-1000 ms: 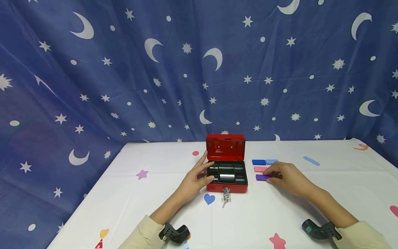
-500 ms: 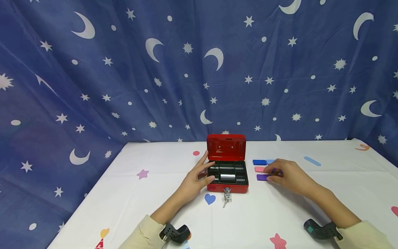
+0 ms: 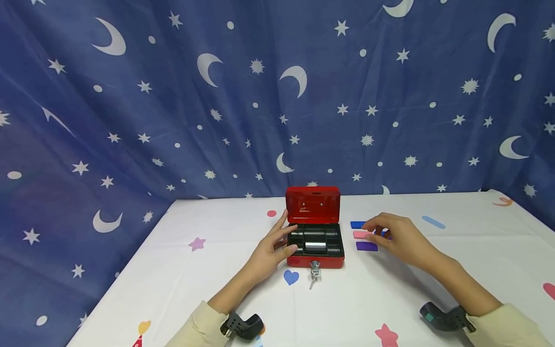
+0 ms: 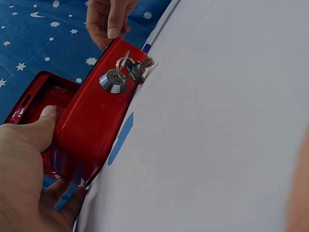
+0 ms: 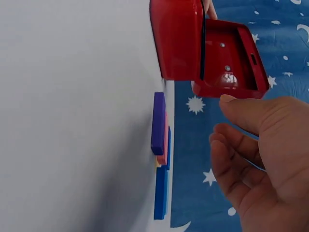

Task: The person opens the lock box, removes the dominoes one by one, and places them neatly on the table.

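Observation:
A red cash box [image 3: 303, 261] stands with its lid [image 3: 312, 212] raised, showing a black compartment tray [image 3: 315, 233]. My left hand [image 3: 265, 258] rests on the box's left side, fingers spread; in the left wrist view its thumb [image 4: 46, 118] lies over the edge. Keys [image 4: 137, 67] hang from the front lock. Over flat blocks to the right, my right hand [image 3: 401, 237] hovers with loosely bent fingers, nothing between them in the right wrist view. Below it lie a purple block [image 3: 366, 246], a pink block [image 3: 361, 234] and a dark blue block [image 3: 357, 224]; others are partly hidden.
A small whitish piece [image 3: 315, 246] lies in the tray's front middle compartment. The white tablecloth [image 3: 338, 308] has printed shapes. A dark blue curtain [image 3: 243, 120] with moons and stars hangs behind the table.
My right hand has risen away from the purple block, with its fingertips now further back. More of the purple block shows. My left hand stays at the box; the head view shifts slightly.

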Available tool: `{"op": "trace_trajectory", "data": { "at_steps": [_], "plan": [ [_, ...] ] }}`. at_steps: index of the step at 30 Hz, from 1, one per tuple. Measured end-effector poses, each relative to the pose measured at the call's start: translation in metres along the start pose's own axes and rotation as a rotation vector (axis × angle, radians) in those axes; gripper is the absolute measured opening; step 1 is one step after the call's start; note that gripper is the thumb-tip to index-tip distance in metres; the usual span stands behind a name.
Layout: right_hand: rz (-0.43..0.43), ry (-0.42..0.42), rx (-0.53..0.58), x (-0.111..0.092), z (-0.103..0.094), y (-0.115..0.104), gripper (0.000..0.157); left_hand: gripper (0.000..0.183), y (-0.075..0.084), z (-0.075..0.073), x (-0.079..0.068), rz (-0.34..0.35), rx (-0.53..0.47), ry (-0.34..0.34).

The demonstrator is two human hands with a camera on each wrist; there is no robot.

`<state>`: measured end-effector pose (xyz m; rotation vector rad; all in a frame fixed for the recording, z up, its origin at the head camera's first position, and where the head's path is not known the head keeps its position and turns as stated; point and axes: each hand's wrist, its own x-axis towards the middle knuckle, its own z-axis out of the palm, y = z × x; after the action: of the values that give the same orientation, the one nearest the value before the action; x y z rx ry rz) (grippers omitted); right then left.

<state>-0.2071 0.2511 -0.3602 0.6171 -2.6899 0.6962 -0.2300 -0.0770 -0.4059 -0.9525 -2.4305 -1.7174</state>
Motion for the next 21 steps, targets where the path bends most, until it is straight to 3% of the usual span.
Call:
{"op": "trace_trajectory", "data": {
  "at_steps": [10,21],
  "plan": [
    [-0.028,0.002,0.037,0.005,0.005,-0.020,0.017,0.053,0.000,-0.001,-0.001,-0.012,0.028,-0.006],
    [-0.135,0.005,0.075,0.017,0.012,-0.039,0.021,0.054,0.002,-0.002,-0.001,-0.015,0.036,-0.005]
  ]
}}
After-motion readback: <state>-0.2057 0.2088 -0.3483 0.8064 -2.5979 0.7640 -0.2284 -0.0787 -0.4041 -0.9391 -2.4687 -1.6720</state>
